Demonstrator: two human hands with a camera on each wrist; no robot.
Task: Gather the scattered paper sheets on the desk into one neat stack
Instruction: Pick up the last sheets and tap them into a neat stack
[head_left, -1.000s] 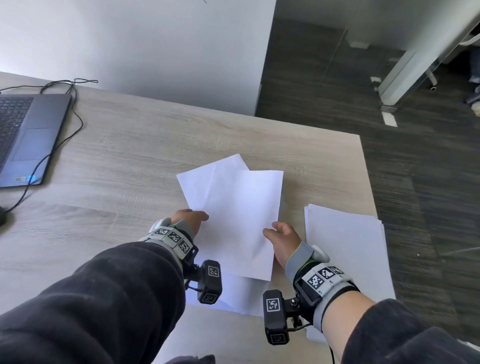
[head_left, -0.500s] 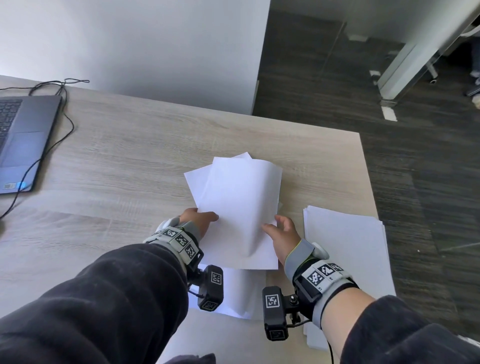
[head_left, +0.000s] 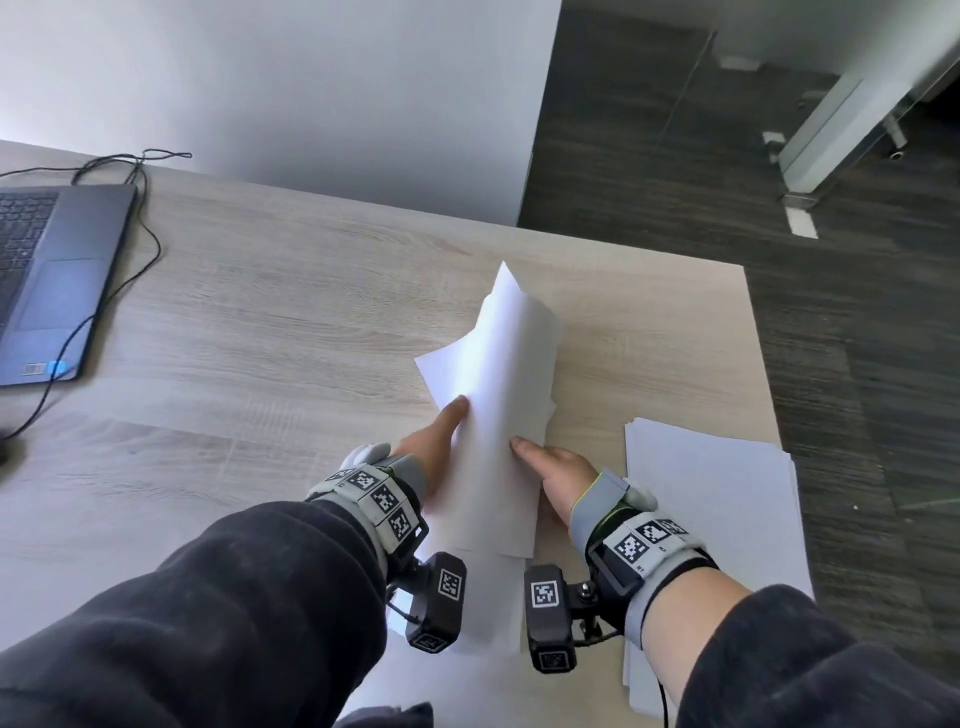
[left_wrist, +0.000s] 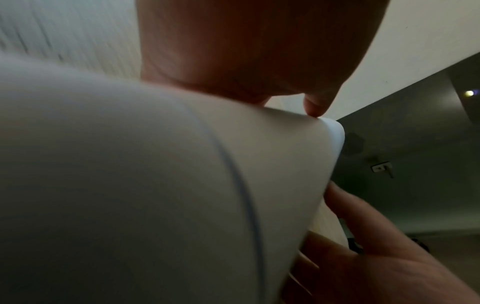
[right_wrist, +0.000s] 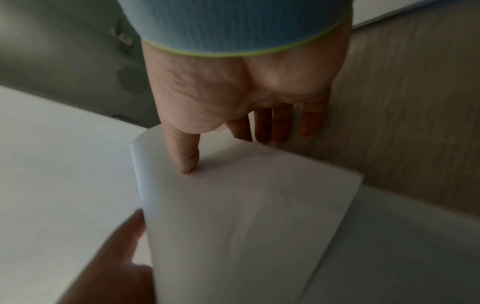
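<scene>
While raised off the pale wood-grain desk (head_left: 285, 322), seen bowed into an upward arch: a few loose white paper sheets (head_left: 504, 415), above the desk's centre-right, far corners pointing toward the desk's far edge. Pinched along the left edge by left hand (head_left: 434, 441), thumb on top, fingers underneath. Pinched along the right edge by right hand (head_left: 558, 475), thumb pressed on the upper face, fingers tucked beneath. Lying flat on the desk under both wrists: one more white sheet (head_left: 493, 597). Resting at the desk's right edge, just beside the right hand: flat pile of white paper (head_left: 711, 493). At the desk's far left: open grey laptop (head_left: 52, 280), thin black cable (head_left: 140, 228) looping beside it. Sheet count in the raised bundle: cannot tell.
</scene>
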